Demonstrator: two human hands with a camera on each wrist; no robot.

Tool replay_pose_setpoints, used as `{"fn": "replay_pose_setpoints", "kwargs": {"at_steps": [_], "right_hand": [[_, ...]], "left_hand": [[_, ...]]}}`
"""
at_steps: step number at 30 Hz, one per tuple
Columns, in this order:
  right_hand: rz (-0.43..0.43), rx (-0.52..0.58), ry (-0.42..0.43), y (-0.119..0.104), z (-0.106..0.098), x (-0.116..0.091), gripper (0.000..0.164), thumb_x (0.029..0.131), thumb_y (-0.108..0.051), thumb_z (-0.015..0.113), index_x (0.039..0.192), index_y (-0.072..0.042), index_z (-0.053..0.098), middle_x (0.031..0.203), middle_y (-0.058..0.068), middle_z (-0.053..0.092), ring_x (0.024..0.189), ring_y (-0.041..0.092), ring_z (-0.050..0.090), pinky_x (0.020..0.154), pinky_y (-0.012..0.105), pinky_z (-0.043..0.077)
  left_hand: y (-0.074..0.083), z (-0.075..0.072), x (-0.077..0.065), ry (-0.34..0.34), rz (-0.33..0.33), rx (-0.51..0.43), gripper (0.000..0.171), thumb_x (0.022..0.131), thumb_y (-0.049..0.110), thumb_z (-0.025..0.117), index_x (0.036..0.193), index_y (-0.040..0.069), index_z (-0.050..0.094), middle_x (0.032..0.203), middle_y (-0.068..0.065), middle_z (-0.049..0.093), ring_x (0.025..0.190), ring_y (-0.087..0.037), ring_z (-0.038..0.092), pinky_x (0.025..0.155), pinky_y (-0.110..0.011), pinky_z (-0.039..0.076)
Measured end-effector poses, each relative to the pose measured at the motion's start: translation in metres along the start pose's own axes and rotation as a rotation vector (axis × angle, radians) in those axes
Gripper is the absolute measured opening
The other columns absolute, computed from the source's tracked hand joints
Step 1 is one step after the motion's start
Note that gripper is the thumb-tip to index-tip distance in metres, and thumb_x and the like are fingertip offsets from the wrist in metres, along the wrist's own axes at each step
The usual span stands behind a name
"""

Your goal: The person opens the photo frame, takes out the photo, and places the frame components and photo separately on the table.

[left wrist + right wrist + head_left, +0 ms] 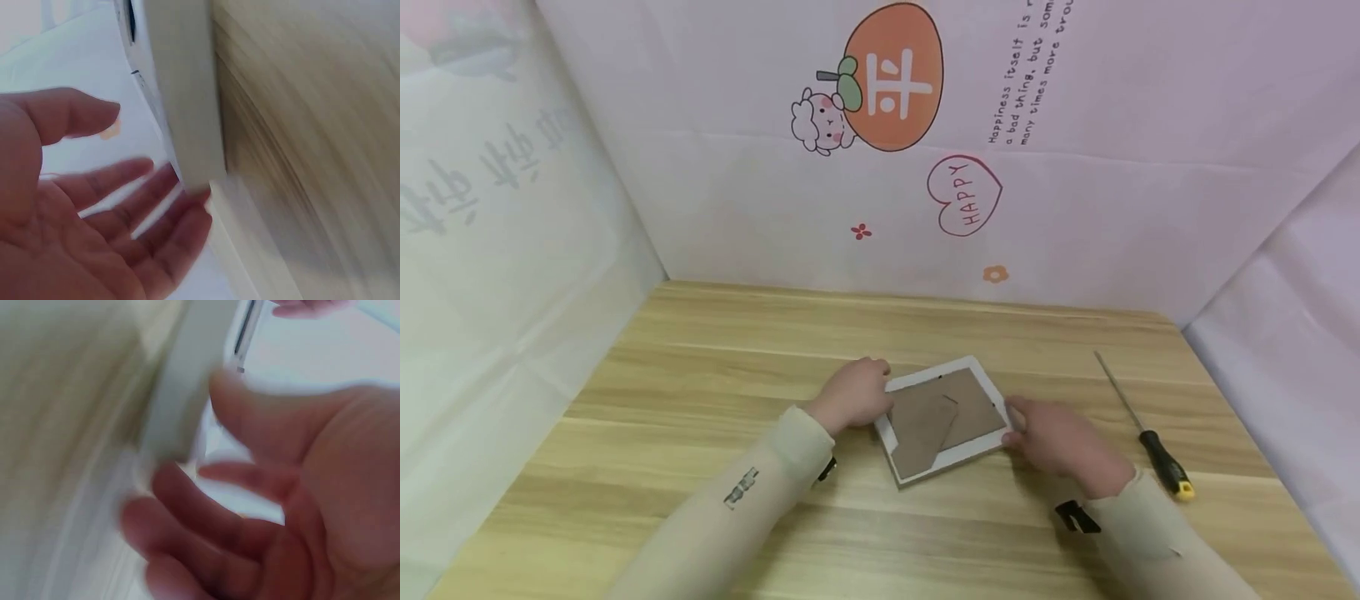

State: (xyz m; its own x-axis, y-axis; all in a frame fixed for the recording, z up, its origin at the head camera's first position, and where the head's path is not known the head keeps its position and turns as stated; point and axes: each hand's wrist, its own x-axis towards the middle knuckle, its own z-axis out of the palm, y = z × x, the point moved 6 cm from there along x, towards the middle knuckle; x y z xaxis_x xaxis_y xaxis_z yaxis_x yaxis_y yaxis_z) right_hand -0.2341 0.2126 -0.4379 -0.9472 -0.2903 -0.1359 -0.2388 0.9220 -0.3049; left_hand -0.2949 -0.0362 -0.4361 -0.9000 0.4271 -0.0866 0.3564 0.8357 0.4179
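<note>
A white picture frame (957, 457) lies with its back up on the table, turned at a slant; its brown backing board (981, 400) and a folded stand leg (925, 429) show. At the left side is my left hand (854, 393); in the left wrist view its fingertips (190, 228) touch the frame's corner, while the thumb stands apart from it. My right hand (1052, 433) grips the right corner. The right wrist view, somewhat blurred, has the thumb (234, 403) on the frame's edge and curled fingers by the corner.
To the right of the right hand lies a screwdriver (1161, 454) with a black and yellow handle, its shaft pointing away. Printed white cloth (737, 208) hangs behind the wooden table (700, 350) and along both sides.
</note>
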Motion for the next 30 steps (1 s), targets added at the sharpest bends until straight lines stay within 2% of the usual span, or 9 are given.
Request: {"fn": "replay_pose_setpoints", "kwargs": {"at_steps": [3, 6, 9, 11, 13, 17, 21, 25, 30], "right_hand": [[0.040, -0.009, 0.073, -0.001, -0.002, -0.004, 0.030, 0.091, -0.019, 0.071, 0.109, 0.002, 0.058, 0.074, 0.004, 0.059, 0.063, 0.019, 0.054, 0.053, 0.038, 0.051], [0.078, 0.042, 0.078, -0.005, 0.002, -0.009, 0.025, 0.091, -0.022, 0.070, 0.099, -0.001, 0.059, 0.071, 0.000, 0.056, 0.059, 0.016, 0.051, 0.049, 0.033, 0.046], [0.077, 0.090, 0.054, -0.010, 0.006, -0.010, 0.024, 0.090, -0.025, 0.070, 0.099, -0.004, 0.062, 0.078, -0.002, 0.060, 0.067, 0.015, 0.054, 0.056, 0.034, 0.048], [0.064, 0.114, 0.047, -0.013, 0.008, -0.009, 0.026, 0.091, -0.024, 0.070, 0.105, -0.004, 0.063, 0.085, 0.000, 0.065, 0.075, 0.018, 0.061, 0.064, 0.038, 0.053], [0.054, 0.134, 0.050, -0.014, 0.010, -0.008, 0.031, 0.091, -0.023, 0.070, 0.113, -0.001, 0.062, 0.094, 0.004, 0.069, 0.084, 0.022, 0.065, 0.073, 0.043, 0.056], [0.044, 0.171, 0.044, -0.013, 0.011, -0.008, 0.041, 0.092, -0.022, 0.070, 0.120, 0.006, 0.060, 0.098, 0.009, 0.071, 0.087, 0.023, 0.066, 0.080, 0.049, 0.056], [0.049, 0.236, -0.007, -0.011, 0.017, -0.009, 0.040, 0.090, -0.021, 0.071, 0.119, 0.006, 0.061, 0.076, -0.001, 0.066, 0.066, 0.015, 0.058, 0.063, 0.038, 0.053], [0.047, 0.284, -0.027, -0.015, 0.022, -0.008, 0.045, 0.089, -0.015, 0.071, 0.125, 0.008, 0.056, 0.071, -0.004, 0.061, 0.061, 0.013, 0.054, 0.054, 0.032, 0.047], [0.067, 0.311, 0.010, -0.018, 0.022, -0.006, 0.059, 0.089, -0.010, 0.071, 0.139, 0.008, 0.046, 0.088, 0.001, 0.065, 0.076, 0.013, 0.059, 0.067, 0.035, 0.054]], "left_hand": [[-0.003, 0.000, -0.002, -0.014, 0.002, -0.032, 0.035, 0.089, 0.014, 0.059, 0.121, 0.000, 0.065, 0.118, -0.013, 0.067, 0.100, -0.025, 0.063, 0.091, -0.041, 0.053], [-0.004, 0.002, -0.005, -0.067, -0.017, -0.064, 0.017, 0.091, 0.015, 0.059, 0.099, 0.005, 0.069, 0.093, -0.006, 0.070, 0.076, -0.019, 0.061, 0.070, -0.034, 0.054], [-0.003, 0.012, -0.010, -0.228, -0.043, -0.152, 0.018, 0.095, 0.014, 0.058, 0.081, 0.006, 0.066, 0.070, -0.004, 0.067, 0.058, -0.016, 0.060, 0.054, -0.029, 0.052], [-0.003, 0.019, -0.015, -0.346, -0.070, -0.227, 0.024, 0.097, 0.012, 0.057, 0.076, 0.005, 0.065, 0.064, -0.007, 0.066, 0.053, -0.017, 0.062, 0.050, -0.028, 0.054], [-0.004, 0.024, -0.018, -0.410, -0.102, -0.285, 0.026, 0.099, 0.011, 0.055, 0.076, 0.003, 0.065, 0.064, -0.010, 0.067, 0.053, -0.019, 0.064, 0.049, -0.030, 0.056], [-0.010, 0.023, -0.016, -0.330, -0.140, -0.346, 0.019, 0.096, 0.007, 0.057, 0.079, 0.002, 0.064, 0.066, -0.010, 0.064, 0.052, -0.019, 0.063, 0.050, -0.030, 0.055], [-0.012, 0.026, -0.014, -0.249, -0.169, -0.511, 0.005, 0.094, 0.001, 0.060, 0.089, 0.001, 0.062, 0.070, -0.012, 0.064, 0.052, -0.019, 0.062, 0.050, -0.030, 0.057], [-0.010, 0.036, -0.019, -0.263, -0.217, -0.652, 0.005, 0.093, -0.003, 0.061, 0.095, 0.000, 0.057, 0.074, -0.016, 0.064, 0.052, -0.019, 0.061, 0.048, -0.030, 0.058], [-0.009, 0.037, -0.027, -0.263, -0.263, -0.638, 0.007, 0.094, -0.003, 0.059, 0.093, 0.000, 0.054, 0.076, -0.020, 0.062, 0.053, -0.023, 0.063, 0.048, -0.031, 0.058]]}}
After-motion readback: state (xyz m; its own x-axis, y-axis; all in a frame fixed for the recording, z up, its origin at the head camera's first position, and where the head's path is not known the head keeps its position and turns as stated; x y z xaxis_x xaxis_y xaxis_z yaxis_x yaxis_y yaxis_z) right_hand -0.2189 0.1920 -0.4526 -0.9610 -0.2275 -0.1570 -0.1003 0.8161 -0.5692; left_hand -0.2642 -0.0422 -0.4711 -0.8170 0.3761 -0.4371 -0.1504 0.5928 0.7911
